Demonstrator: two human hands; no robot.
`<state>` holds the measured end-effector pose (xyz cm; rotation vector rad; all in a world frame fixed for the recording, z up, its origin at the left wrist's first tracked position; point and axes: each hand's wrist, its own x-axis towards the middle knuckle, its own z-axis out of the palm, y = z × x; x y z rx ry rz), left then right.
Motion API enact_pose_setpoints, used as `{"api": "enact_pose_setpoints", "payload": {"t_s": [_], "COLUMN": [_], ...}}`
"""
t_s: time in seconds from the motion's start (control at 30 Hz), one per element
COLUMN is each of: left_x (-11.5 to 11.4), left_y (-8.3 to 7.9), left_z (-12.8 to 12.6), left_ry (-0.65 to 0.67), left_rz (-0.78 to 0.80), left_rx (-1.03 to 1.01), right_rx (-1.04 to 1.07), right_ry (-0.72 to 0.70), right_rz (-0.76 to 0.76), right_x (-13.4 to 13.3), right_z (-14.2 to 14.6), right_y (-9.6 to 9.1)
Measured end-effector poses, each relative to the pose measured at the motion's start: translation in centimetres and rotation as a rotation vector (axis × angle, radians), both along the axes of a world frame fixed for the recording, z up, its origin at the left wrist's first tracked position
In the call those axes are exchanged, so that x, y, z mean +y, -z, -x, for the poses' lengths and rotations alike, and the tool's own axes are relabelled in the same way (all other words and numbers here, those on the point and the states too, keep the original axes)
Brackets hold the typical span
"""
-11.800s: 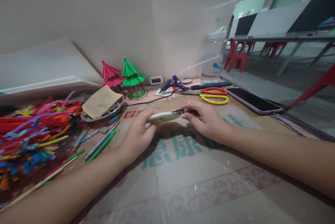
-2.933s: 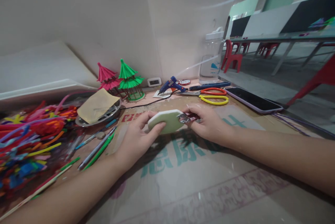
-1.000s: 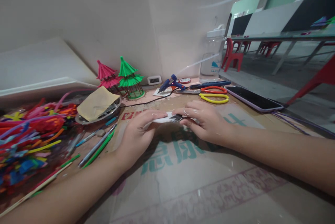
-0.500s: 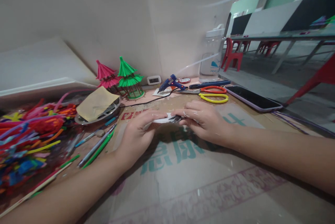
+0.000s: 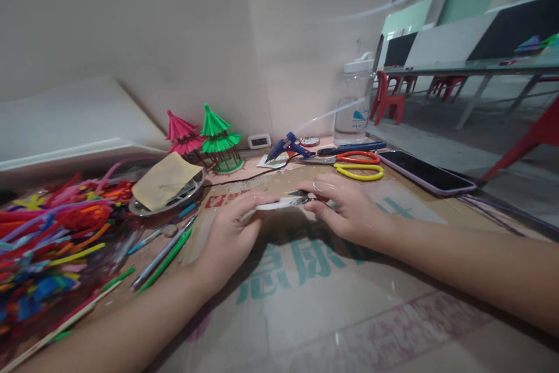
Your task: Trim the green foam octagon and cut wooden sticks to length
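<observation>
My left hand (image 5: 229, 233) is closed on the left edge of a flat white foam piece (image 5: 276, 204), held almost level just above the cardboard sheet (image 5: 305, 303). My right hand (image 5: 345, 207) is closed on a small dark-bladed cutting tool (image 5: 301, 194) whose metal tip meets the right edge of the foam piece. Both wrists rest low over the cardboard. Most of the tool's handle is hidden inside my fingers.
A heap of coloured pipe cleaners (image 5: 48, 233) lies at the left, with pens (image 5: 163, 248) and a metal dish (image 5: 168, 189) under tan paper beside it. Behind stand pink and green paper pavilions (image 5: 209, 137), a blue glue gun (image 5: 286, 146), scissors (image 5: 358, 164), a phone (image 5: 425, 170) and a plastic jar (image 5: 353, 105).
About three seconds ago the foam piece was tilted up showing its face; it now lies nearly flat. Over the last second both hands have kept their grip almost in place.
</observation>
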<state>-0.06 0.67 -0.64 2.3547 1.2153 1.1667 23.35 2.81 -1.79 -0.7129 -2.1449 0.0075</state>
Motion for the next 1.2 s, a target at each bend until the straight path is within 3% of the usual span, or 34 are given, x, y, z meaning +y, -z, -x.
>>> {"api": "enact_pose_setpoints", "payload": {"t_s": [0.5, 1.2], "left_x": [-0.32, -0.13], "left_y": [-0.36, -0.35], "left_z": [-0.55, -0.47], "left_ry": [0.129, 0.138], "left_rz": [-0.111, -0.033], "left_rx": [0.038, 0.019], "right_rx": [-0.139, -0.12], "right_ry": [-0.047, -0.07], "right_rz": [-0.087, -0.048], "right_x": [-0.4, -0.21], "right_z": [0.06, 0.01], "right_y": [-0.12, -0.07]}}
